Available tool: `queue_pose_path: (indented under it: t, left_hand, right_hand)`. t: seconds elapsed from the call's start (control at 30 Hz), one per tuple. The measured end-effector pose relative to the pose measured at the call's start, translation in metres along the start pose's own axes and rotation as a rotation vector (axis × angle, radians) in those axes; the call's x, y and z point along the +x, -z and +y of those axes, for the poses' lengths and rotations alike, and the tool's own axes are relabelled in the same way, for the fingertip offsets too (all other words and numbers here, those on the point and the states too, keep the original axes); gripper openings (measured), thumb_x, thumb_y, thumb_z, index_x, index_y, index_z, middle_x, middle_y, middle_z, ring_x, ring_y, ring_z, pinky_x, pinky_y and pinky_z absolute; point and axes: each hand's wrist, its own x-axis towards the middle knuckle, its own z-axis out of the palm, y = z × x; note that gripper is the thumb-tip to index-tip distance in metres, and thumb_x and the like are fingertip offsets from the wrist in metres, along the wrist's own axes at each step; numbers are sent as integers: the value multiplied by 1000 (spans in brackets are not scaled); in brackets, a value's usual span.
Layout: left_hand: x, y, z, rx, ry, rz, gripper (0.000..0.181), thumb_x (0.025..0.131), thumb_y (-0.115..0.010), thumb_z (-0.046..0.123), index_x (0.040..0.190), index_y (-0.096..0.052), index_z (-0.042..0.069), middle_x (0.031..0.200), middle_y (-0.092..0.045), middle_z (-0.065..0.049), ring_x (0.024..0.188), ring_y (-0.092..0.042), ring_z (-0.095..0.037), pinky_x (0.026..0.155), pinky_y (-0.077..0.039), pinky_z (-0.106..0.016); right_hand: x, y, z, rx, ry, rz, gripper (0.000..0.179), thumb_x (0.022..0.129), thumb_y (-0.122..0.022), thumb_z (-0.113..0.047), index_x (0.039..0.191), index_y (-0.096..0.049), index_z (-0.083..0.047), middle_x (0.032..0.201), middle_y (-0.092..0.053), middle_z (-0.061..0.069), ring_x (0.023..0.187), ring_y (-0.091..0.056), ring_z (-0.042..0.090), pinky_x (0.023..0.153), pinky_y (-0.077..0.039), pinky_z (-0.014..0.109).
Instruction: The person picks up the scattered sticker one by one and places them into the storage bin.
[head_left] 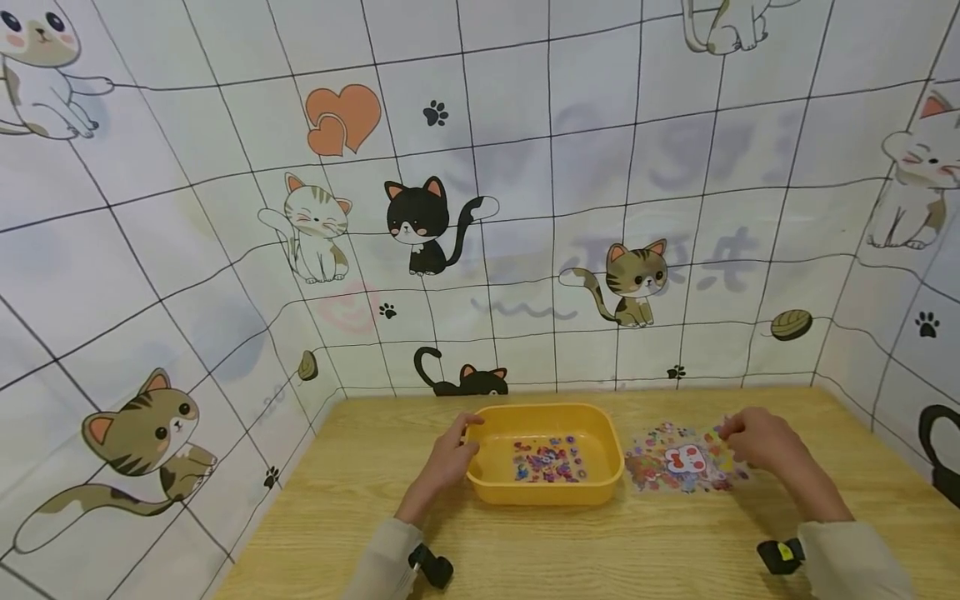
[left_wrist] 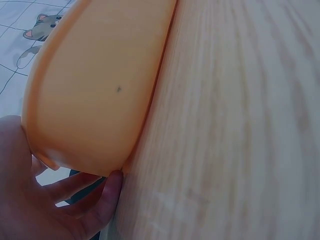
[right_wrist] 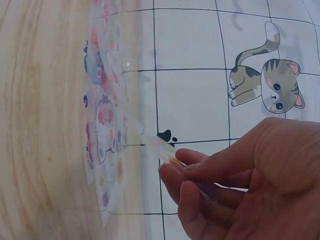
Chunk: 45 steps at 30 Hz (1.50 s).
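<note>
A yellow plastic basin [head_left: 542, 495] stands on the table with a sheet of small colourful stickers [head_left: 551, 461] lying in it. My left hand [head_left: 447, 457] grips its left end; in the left wrist view the thumb is at the rim and the fingers curl against the basin's wall [left_wrist: 100, 95]. Right of the basin lie several overlapping clear sticker sheets [head_left: 652, 468], one with a large red-and-white figure. Between thumb and fingertips my right hand [head_left: 768, 442] pinches a clear sheet at its right edge. In the right wrist view the sticker sheets [right_wrist: 106, 125] appear edge-on, partly lifted.
The light wooden table [head_left: 540, 542] meets a wall covering [head_left: 517, 208] with a grid and printed cats behind it and at both sides. Dark wrist-worn devices sit by the left sleeve [head_left: 386, 554] and the right sleeve [head_left: 855, 558].
</note>
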Motion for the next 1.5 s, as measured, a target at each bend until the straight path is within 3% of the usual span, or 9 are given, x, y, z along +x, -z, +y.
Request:
queue_pose_path:
  t: [0.07,0.2,0.5,0.77,1.07,1.5]
  left_hand:
    - [0,0,0,0,-2,-3,40,99,-49,8,138,-56,12,153,-52,-18,137,-50,-40,109,-44,-59]
    - [1,-1,0,8,5,-1,39,99,-49,9,137,-56,13,153,-52,-18,138,-50,-39,109,-44,-59]
    - [1,-1,0,7,15,1,39,98,-50,10,136,-57,15,151,-54,-19,134,-53,-37,104,-48,-56]
    - [1,0,-1,0,15,2,39,98,-50,11,136,-57,15,150,-54,-19,133,-54,-37,103,-49,-55]
    - [-2,0,-2,0,1,3,39,98,-50,9,136,-57,13,151,-53,-19,133,-53,-39,104,-46,-58]
    - [0,-1,-1,-12,15,-1,39,98,-50,9,137,-56,13,153,-52,-19,137,-51,-40,109,-44,-60]
  right_hand:
    - [-1,1,-1,32,-14,11,29,93,-54,-3,111,-65,18,103,-67,31,77,-67,21,64,-56,36]
    - [-2,4,-2,57,-27,46,26,95,-53,-2,109,-65,16,101,-67,31,76,-68,23,65,-58,38]
    - [-7,15,-7,27,-3,114,28,94,-58,-7,110,-66,15,95,-70,28,76,-69,28,60,-53,35]
    - [-11,22,-14,17,50,192,25,91,-56,-3,108,-66,13,94,-70,27,70,-64,22,58,-50,36]
    - [-14,25,-20,17,27,241,28,87,-52,-1,108,-65,13,93,-67,27,70,-62,24,57,-47,35]
    - [-17,30,-30,30,58,299,26,86,-58,2,108,-62,14,93,-66,28,67,-62,22,55,-49,33]
